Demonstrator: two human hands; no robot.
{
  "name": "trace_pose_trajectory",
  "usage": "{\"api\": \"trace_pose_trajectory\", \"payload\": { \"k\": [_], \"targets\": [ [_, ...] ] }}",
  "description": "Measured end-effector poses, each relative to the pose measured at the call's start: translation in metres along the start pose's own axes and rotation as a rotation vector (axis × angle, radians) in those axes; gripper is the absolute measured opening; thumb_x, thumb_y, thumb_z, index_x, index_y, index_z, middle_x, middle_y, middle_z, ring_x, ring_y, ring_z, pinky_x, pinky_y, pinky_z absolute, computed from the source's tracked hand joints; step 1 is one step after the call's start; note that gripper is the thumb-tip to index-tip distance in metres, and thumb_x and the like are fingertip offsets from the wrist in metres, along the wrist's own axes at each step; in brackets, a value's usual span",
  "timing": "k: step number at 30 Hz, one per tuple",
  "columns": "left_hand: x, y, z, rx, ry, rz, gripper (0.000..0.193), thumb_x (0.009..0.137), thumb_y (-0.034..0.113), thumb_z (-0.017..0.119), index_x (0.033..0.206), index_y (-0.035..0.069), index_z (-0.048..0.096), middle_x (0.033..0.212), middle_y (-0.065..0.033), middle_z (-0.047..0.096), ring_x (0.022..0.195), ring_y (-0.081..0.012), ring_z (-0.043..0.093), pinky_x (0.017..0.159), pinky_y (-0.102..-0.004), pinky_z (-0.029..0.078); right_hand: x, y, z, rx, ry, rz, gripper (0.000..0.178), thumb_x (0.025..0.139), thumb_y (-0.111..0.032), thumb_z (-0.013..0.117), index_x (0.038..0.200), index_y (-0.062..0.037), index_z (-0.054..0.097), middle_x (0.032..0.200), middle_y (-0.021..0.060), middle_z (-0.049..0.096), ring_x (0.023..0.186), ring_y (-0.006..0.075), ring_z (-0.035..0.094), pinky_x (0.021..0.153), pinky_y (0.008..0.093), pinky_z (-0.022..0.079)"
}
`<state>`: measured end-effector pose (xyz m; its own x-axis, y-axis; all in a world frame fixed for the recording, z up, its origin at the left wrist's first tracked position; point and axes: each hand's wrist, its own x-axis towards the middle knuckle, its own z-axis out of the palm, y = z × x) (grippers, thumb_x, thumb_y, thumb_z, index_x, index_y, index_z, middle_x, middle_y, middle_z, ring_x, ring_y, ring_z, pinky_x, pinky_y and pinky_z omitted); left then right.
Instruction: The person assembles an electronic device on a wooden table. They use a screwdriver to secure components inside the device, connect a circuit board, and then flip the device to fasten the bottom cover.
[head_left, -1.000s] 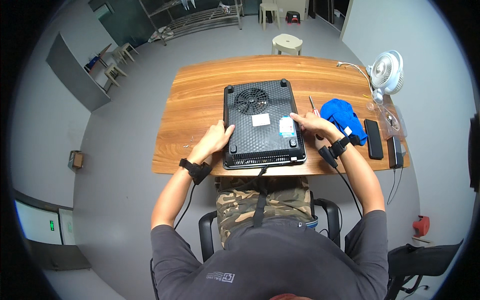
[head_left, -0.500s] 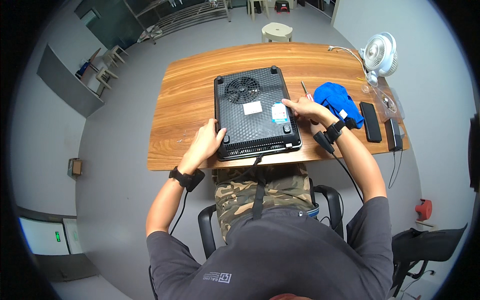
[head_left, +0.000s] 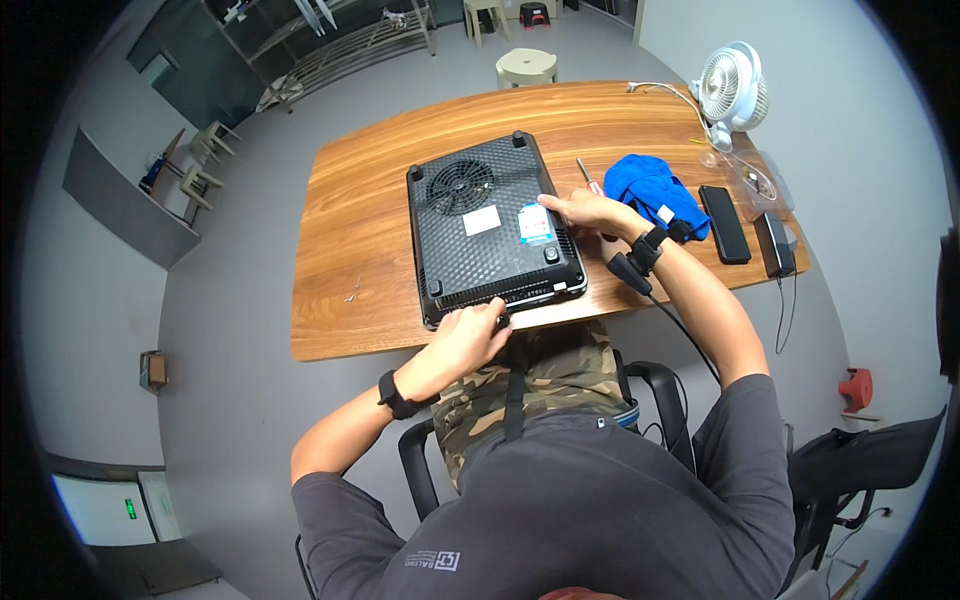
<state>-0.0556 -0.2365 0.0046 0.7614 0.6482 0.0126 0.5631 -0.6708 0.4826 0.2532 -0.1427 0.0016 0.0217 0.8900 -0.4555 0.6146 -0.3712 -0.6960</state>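
An induction cooker (head_left: 465,237) lies upside down on the table, its black textured base with a round fan grille facing up. My left hand (head_left: 462,345) is closed at its front edge, where the power cord comes out; its fingertips are partly hidden. My right hand (head_left: 590,213) grips the right side, thumb on top of the base and fingers down along the side. A screwdriver (head_left: 594,187) with a red and white handle lies beside the right hand, which partly covers it. A pale gap line shows along the cooker's front right edge.
Right of the screwdriver are a blue cloth (head_left: 650,190), a black phone (head_left: 724,225) and a black box-shaped device (head_left: 773,245) with a cable. A white fan (head_left: 733,88) stands at the far right corner. Small screws (head_left: 352,292) lie on the wooden table (head_left: 345,230) at left.
My left hand has moved from the cooker's left side to its front edge near the cord. A pale gap line now shows at the front right edge. The right hand keeps its hold.
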Motion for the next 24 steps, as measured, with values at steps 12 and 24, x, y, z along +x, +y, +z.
{"api": "trace_pose_trajectory", "payload": {
  "k": [12,24],
  "targets": [
    [0.025,0.029,0.038,-0.191,0.048,-0.039,0.036,0.08,0.007,0.077,0.107,-0.001,0.054,0.074,-0.0158,0.067,0.069,-0.0362,0.069,0.064,-0.0442,0.055,0.029,0.023,0.007,0.065,-0.004,0.01,0.081,0.095,-0.069,0.056,0.104,0.0106,0.069,0.094,0.0163,0.068,0.082,0.0259,0.063,0.073,0.0383,0.052],
    [0.046,0.045,0.068,-0.356,0.127,-0.121,0.034,0.081,0.008,0.079,0.102,-0.002,0.055,0.072,-0.0084,0.064,0.065,-0.0173,0.067,0.063,-0.0322,0.055,-0.001,-0.008,0.001,-0.22,0.0,-0.033,0.089,0.096,-0.071,0.045,0.104,0.013,0.072,0.101,0.03,0.072,0.096,0.0405,0.072,0.089,0.0459,0.054]
  ]
}}
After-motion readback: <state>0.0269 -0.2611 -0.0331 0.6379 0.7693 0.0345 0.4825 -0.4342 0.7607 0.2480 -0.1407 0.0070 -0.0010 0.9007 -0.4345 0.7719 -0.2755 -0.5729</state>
